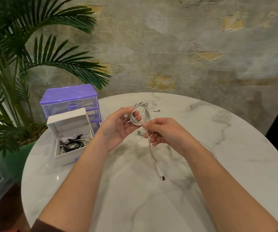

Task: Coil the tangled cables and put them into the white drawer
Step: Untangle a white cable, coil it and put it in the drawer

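White cable (139, 114), wound into a small coil, hangs over the curled fingers of the left hand (118, 126), held above the marble table (227, 148). Just right of that grip, the right hand (164, 133) pinches the cable's loose tail at the coil's lower edge; the tail drops below the hand, its plug (162, 176) near the tabletop. Left of the hands sits the open white drawer (71, 139) with cables inside, in front of a purple drawer unit (69, 97).
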`<state>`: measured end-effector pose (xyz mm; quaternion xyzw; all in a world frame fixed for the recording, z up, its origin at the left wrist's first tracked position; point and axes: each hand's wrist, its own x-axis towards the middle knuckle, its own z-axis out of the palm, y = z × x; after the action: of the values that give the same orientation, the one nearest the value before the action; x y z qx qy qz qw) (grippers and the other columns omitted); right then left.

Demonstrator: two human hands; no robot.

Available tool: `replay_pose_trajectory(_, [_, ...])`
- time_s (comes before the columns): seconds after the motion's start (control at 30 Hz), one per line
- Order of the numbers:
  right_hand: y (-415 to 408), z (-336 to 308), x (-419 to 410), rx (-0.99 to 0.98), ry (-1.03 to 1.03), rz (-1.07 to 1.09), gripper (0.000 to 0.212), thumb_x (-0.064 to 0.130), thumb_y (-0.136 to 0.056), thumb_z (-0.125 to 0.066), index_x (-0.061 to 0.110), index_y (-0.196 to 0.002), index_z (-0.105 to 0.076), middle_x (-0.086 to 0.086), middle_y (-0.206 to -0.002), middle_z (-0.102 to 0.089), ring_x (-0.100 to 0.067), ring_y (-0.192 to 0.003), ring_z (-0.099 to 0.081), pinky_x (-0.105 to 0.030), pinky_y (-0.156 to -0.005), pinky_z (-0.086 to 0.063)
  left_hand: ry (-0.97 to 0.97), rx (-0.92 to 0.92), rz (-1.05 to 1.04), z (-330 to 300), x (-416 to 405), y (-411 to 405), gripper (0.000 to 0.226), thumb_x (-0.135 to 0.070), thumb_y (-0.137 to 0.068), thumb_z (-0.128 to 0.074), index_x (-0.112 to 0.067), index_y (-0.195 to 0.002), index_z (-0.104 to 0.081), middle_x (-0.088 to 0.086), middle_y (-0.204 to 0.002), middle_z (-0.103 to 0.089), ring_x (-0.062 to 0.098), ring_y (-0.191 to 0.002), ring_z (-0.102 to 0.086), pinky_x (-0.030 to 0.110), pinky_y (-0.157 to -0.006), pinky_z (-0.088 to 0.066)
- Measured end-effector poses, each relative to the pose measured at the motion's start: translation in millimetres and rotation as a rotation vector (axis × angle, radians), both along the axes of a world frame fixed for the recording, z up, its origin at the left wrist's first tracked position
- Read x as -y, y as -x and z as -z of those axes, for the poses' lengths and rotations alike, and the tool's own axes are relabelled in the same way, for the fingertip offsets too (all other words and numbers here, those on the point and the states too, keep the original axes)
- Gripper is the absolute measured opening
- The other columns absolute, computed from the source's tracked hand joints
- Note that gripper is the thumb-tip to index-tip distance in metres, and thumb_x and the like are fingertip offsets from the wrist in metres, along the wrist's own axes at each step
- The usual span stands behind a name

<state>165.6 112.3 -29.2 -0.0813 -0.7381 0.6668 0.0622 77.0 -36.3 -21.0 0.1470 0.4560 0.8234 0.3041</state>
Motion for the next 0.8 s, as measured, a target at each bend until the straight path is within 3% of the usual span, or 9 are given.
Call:
replay_pose_trajectory(0.1, [0,0,-3,0.003,0.027,0.062,0.017,0.022,-0.086,-0.073,0.006,-0.089,-0.068,-0.009,-0.072,-0.068,-0.015,-0.052,-0.052,-0.025,-0.051,-0.048,0.193,-0.218,-0.136,3,-2,2,0.019,-0.024,-0.084,-0.071,-0.012,-0.096,-0.063,0.002,-0.081,-0.068,0.017,-0.082,-0.067,0.037,-0.080,-0.059])
replay_pose_trajectory(0.2, [0,0,-4,0.015,0.009,0.096,0.019,0.022,-0.084,-0.074,0.005,-0.089,-0.067,-0.009,-0.071,-0.068,-0.014,-0.049,-0.052,-0.025,-0.049,-0.047,0.351,-0.450,-0.228,8,-5,0,0.025,-0.034,-0.086,-0.068,-0.012,-0.098,-0.066,0.000,-0.082,-0.068,0.007,-0.077,-0.064,0.037,-0.083,-0.058])
replay_pose_trajectory(0.27, [1,1,-4,0.022,-0.034,0.104,0.018,0.022,-0.083,-0.075,0.007,-0.085,-0.066,-0.009,-0.070,-0.068,-0.014,-0.047,-0.050,-0.025,-0.049,-0.045,0.400,-0.535,-0.243,9,-9,-2,0.028,-0.039,-0.091,-0.060,-0.013,-0.094,-0.068,0.000,-0.081,-0.067,0.003,-0.073,-0.062,0.026,-0.080,-0.056])
replay_pose_trajectory(0.33, [1,2,-3,0.026,-0.089,0.111,0.016,0.021,-0.082,-0.076,0.008,-0.080,-0.067,-0.008,-0.067,-0.067,-0.013,-0.046,-0.049,-0.024,-0.048,-0.043,0.439,-0.577,-0.266,9,-12,-3,0.032,-0.041,-0.095,-0.054,-0.014,-0.088,-0.068,0.000,-0.077,-0.064,-0.001,-0.064,-0.058,0.012,-0.065,-0.049])
replay_pose_trajectory(0.4, [2,3,-3,0.030,-0.128,0.118,0.016,0.021,-0.082,-0.077,0.008,-0.079,-0.068,-0.007,-0.065,-0.067,-0.012,-0.046,-0.047,-0.023,-0.047,-0.042,0.492,-0.603,-0.281,10,-11,-1,0.036,-0.044,-0.096,-0.050,-0.015,-0.082,-0.065,-0.001,-0.072,-0.062,0.003,-0.062,-0.055,0.016,-0.061,-0.042])
replay_pose_trajectory(0.47, [2,3,-2,0.027,-0.144,0.121,0.016,0.021,-0.082,-0.077,0.006,-0.083,-0.070,-0.006,-0.065,-0.067,-0.011,-0.046,-0.047,-0.022,-0.047,-0.042,0.530,-0.600,-0.274,10,-10,2,0.039,-0.045,-0.097,-0.047,-0.016,-0.074,-0.058,-0.002,-0.065,-0.058,0.012,-0.072,-0.058,0.023,-0.066,-0.038])
replay_pose_trajectory(0.57, [3,5,-2,0.018,-0.143,0.107,0.012,0.019,-0.082,-0.077,0.008,-0.083,-0.072,-0.006,-0.064,-0.066,-0.012,-0.046,-0.047,-0.022,-0.046,-0.043,0.526,-0.546,-0.253,10,-12,3,0.040,-0.041,-0.101,-0.042,-0.017,-0.069,-0.046,-0.003,-0.064,-0.047,0.013,-0.074,-0.060,0.018,-0.063,-0.039])
replay_pose_trajectory(0.7, [5,8,-1,0.021,-0.192,0.071,0.007,0.016,-0.082,-0.077,0.010,-0.082,-0.072,-0.005,-0.063,-0.064,-0.012,-0.048,-0.048,-0.021,-0.046,-0.045,0.461,-0.408,-0.294,10,-11,7,0.035,-0.036,-0.098,-0.048,-0.020,-0.068,-0.043,-0.005,-0.059,-0.040,0.013,-0.067,-0.057,0.029,-0.079,-0.039])
replay_pose_trajectory(0.8, [6,10,-1,0.010,-0.246,0.069,0.008,0.015,-0.083,-0.076,0.011,-0.080,-0.070,-0.003,-0.062,-0.063,-0.012,-0.047,-0.049,-0.021,-0.046,-0.045,0.503,-0.416,-0.309,10,-10,8,0.033,-0.040,-0.092,-0.057,-0.020,-0.067,-0.048,-0.009,-0.052,-0.042,0.015,-0.068,-0.054,0.031,-0.077,-0.038])
